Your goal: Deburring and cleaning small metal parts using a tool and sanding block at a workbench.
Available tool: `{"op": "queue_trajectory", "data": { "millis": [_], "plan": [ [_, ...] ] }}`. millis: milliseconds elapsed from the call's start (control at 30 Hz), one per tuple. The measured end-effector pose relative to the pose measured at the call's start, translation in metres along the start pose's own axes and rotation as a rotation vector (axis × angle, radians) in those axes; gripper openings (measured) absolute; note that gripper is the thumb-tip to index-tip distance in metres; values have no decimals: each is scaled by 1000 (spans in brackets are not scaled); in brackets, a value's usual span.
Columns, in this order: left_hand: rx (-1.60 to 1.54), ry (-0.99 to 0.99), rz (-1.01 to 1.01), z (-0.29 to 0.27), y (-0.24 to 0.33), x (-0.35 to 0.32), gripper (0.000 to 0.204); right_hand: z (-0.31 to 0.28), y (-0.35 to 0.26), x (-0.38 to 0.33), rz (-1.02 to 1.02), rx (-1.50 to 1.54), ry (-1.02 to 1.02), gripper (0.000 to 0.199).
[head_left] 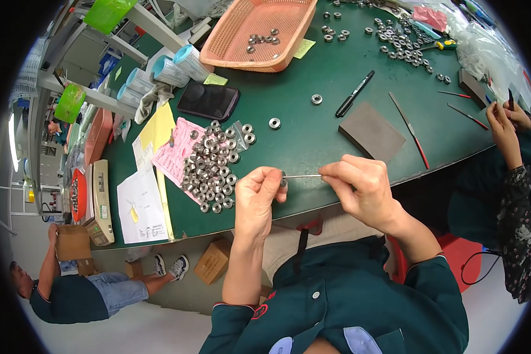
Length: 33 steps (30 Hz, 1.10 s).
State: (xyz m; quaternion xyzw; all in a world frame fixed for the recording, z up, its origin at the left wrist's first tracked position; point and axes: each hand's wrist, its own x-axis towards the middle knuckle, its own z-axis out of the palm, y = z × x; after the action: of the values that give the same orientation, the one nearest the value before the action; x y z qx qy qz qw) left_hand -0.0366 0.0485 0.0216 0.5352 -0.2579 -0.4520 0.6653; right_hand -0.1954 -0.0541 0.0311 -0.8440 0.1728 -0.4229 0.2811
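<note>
Pinched between thumb and fingers of my left hand (pixel 255 197) is a small metal ring (pixel 284 182), seen edge-on and partly hidden. My right hand (pixel 363 184) grips a thin metal rod, likely a needle file (pixel 302 176), whose tip meets the ring; its handle end is hidden by my fingers. To the left of my left hand lies a heap of steel rings (pixel 209 168) on a pink sheet (pixel 170 154). Two single rings, one nearer (pixel 275 123) and one farther (pixel 317 99), lie ahead. Beyond my right hand sits a grey-brown block (pixel 371 131).
A red-handled file (pixel 410 131) and a black marker (pixel 355 94) flank the block. A phone (pixel 209 101), a peach basket (pixel 259 35) and scattered rings (pixel 404 41) lie farther back. At right, a co-worker's hands (pixel 507 127) hold something dark. Papers (pixel 141 203) and a scale (pixel 100 203) stand left.
</note>
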Motion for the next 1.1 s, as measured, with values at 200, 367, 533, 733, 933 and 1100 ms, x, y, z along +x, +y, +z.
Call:
{"op": "queue_trajectory", "data": {
  "millis": [200,367,533,733,933,1100],
  "plan": [
    [-167,-52,-24,2,3,3,20,1,-2,6,-61,-12,32,12],
    [-139,-90,-76,16,3,5,16,8,-4,9,-106,-11,37,12],
    [-199,6,60,-26,9,3,20,-34,4,10,230,-10,181,8],
    [-432,-121,4,-11,-7,5,24,-11,-10,-3,199,65,80,6],
    [-466,-73,-34,-10,-11,7,26,8,-11,-16,257,58,63,6],
    [-471,-61,-71,-12,-10,6,26,8,-11,-20,259,58,46,5]
  ]
}}
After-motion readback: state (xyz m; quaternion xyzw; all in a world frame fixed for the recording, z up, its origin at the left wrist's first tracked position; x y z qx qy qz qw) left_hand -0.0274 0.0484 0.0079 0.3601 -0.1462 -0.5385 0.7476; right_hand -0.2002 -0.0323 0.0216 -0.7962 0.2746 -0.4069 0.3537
